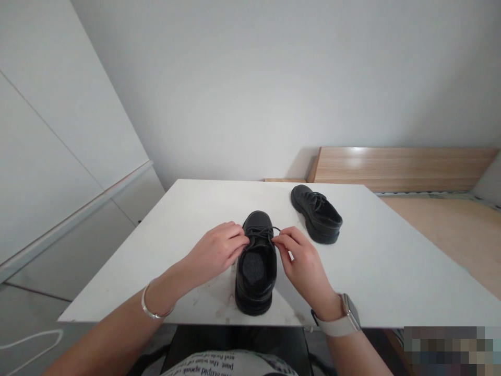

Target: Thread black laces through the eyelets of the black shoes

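Observation:
A black lace-up shoe [255,303] stands upright on the white table in front of me, its toe pointing away. Thin black shoelaces [260,231] cross over its tongue. My left hand [221,244], with a silver bangle at the wrist, pinches the lace at the shoe's left side. On the right side my right hand [299,257], wearing a watch, pinches the lace between thumb and fingertips, and a bit of lace arches by those fingers. The matching black shoe [317,216] lies farther back to the right, laces over its opening, touched by neither hand.
The white table [156,250] carries both shoes and has brownish smudges near its front edge. Behind it rises a pale wall. A wooden headboard and bed base [407,167] stand at the right, white cabinet panels [58,130] at the left. A white cable [35,337] hangs at lower left.

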The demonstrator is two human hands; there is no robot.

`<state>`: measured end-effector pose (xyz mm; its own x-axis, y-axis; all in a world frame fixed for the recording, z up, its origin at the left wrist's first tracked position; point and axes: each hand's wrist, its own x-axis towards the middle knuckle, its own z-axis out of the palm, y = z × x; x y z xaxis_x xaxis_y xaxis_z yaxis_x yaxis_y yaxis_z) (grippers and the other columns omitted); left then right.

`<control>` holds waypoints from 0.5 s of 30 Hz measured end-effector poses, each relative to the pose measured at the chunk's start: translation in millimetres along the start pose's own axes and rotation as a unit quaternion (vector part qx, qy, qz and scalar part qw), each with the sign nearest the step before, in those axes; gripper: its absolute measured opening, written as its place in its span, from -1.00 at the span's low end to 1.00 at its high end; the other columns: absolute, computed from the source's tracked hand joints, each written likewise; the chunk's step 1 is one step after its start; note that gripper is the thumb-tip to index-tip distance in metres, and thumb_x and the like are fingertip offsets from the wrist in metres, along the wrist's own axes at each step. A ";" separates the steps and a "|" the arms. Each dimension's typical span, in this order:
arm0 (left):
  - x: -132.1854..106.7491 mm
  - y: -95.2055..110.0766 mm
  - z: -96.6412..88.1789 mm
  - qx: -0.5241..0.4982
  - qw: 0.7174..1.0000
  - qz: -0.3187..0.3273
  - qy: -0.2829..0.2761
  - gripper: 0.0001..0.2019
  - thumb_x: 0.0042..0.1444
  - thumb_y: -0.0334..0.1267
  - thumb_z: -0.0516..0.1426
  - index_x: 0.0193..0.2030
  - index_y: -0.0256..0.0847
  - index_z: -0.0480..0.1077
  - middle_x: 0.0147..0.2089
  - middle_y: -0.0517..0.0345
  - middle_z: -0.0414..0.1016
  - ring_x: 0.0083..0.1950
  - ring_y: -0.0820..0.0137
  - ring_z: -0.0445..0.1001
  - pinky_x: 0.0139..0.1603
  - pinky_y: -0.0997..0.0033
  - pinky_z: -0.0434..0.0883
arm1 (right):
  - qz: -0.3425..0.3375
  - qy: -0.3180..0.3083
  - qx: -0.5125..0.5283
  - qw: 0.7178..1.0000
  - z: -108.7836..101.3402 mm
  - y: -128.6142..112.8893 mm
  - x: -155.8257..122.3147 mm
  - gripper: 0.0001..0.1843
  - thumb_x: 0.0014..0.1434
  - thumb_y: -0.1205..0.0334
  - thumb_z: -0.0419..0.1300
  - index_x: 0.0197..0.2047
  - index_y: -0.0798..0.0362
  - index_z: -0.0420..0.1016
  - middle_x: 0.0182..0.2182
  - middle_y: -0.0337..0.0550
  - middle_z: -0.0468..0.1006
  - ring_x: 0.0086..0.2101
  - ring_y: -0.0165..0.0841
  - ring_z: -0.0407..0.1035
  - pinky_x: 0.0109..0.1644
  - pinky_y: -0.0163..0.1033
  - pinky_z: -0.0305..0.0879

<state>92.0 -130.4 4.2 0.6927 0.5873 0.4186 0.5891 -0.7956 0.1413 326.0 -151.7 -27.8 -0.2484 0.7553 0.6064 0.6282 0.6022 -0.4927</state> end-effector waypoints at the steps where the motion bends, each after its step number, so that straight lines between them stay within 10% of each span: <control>1: -0.4 -0.2 -0.4 0.001 1.000 0.001 0.000 -0.77 0.38 -0.33 0.03 -0.16 -0.29 0.52 -0.24 0.03 0.47 -0.20 0.34 0.41 -0.19 0.34 0.42 | 0.001 -0.001 0.001 1.000 0.2 0.2 -0.2 -0.78 0.33 0.46 0.04 -0.16 0.03 0.48 -0.20 -0.04 0.48 -0.18 -0.24 0.42 -0.10 -0.11 0.41; 15: -2.1 2.4 0.2 -0.041 0.999 0.003 0.015 -0.82 0.35 -0.37 0.07 -0.14 -0.30 0.52 -0.22 0.03 0.48 -0.18 0.33 0.43 -0.17 0.35 0.44 | 0.013 -0.002 0.022 1.000 2.5 1.5 -2.2 -0.77 0.34 0.45 0.02 -0.14 0.01 0.47 -0.21 -0.06 0.48 -0.21 -0.26 0.42 -0.13 -0.14 0.40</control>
<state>92.0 -133.5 3.5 0.6826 0.5785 0.4465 0.5475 -0.8095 0.2120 325.7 -151.8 -31.4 -0.2353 0.7716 0.5910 0.6007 0.5935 -0.5357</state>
